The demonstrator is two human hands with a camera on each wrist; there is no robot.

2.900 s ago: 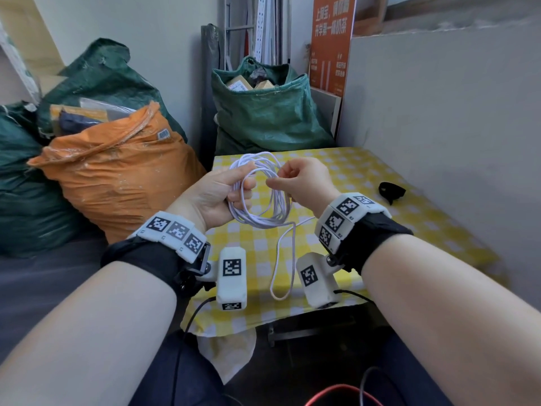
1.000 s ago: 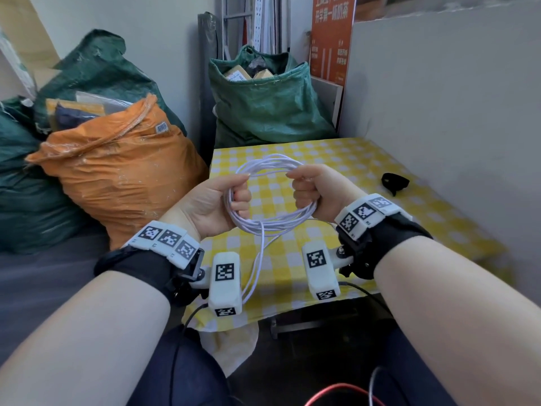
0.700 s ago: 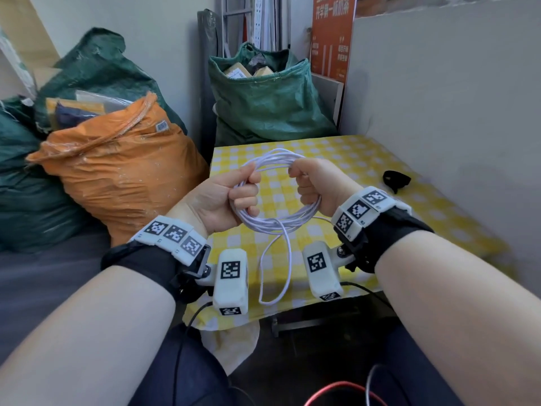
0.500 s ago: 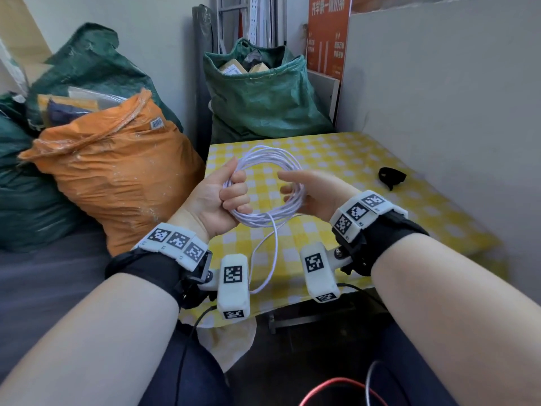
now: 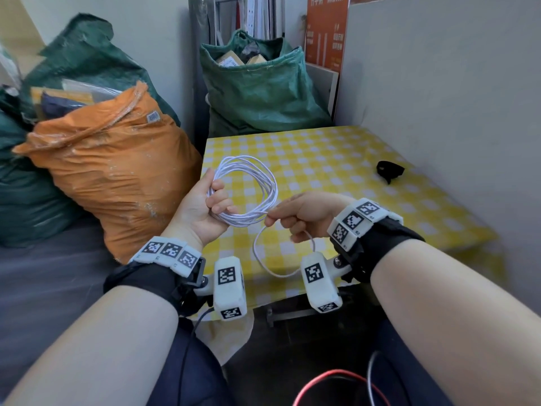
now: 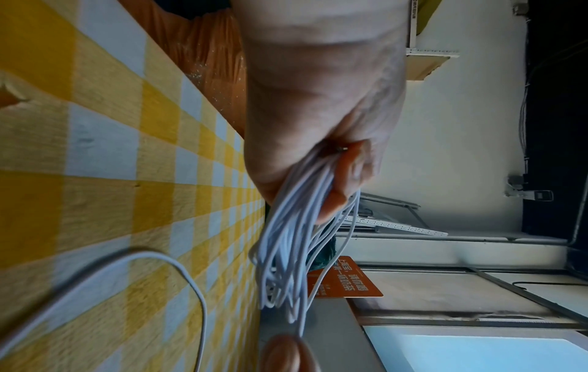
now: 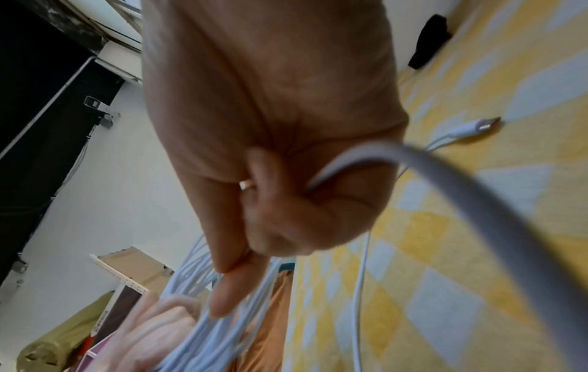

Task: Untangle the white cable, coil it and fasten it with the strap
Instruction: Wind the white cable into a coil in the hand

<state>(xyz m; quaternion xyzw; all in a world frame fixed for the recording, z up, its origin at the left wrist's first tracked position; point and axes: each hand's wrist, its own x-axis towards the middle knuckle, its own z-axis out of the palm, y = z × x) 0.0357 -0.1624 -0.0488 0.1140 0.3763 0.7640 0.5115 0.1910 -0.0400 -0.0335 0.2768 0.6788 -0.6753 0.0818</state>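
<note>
The white cable (image 5: pixel 257 183) is wound into a loose coil of several loops, held upright above the yellow checked table (image 5: pixel 322 153). My left hand (image 5: pixel 205 206) grips the coil's left side, fingers curled round the bundle (image 6: pixel 296 226). My right hand (image 5: pixel 295 218) pinches the free strand at the coil's lower right, and a slack tail (image 5: pixel 272 268) loops down below it. The tail's plug (image 7: pixel 477 127) lies on the table. The black strap (image 5: pixel 389 169) rests on the table at the far right, apart from both hands.
An orange sack (image 5: pixel 111 159) and green sacks (image 5: pixel 260 86) crowd the left and the back of the table. A grey wall panel (image 5: pixel 439 92) borders the table's right side. A red wire (image 5: pixel 336 379) lies near my lap.
My right hand has let go of the coil's right side and slid down to pinch the loose strand. The left hand keeps its grip on the coil, which has tilted more upright.
</note>
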